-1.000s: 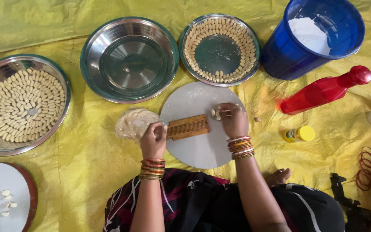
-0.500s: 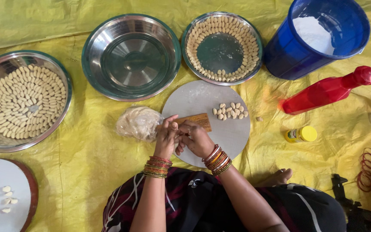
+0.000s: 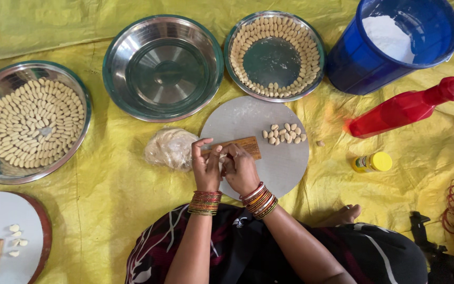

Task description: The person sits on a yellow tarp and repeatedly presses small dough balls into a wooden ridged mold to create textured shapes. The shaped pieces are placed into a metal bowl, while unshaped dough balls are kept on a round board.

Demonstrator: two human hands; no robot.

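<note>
Two bare hands meet at the near-left edge of a round grey rolling board, seen from above. The left hand and the right hand, both with stacked bangles at the wrist, are pinched close together, fingertips touching over what may be a small bit of dough; it is too hidden to be sure.

Directly beneath the fingers lies a ridged wooden comb block. Its long axis runs from nine to three o'clock, and its free end reaches out at about two o'clock from the right hand, which is the nearer one.

A small heap of pale shaped dough pieces sits beyond it at two o'clock. A lump of dough in clear wrap lies at ten o'clock, just beside the left hand.
</note>
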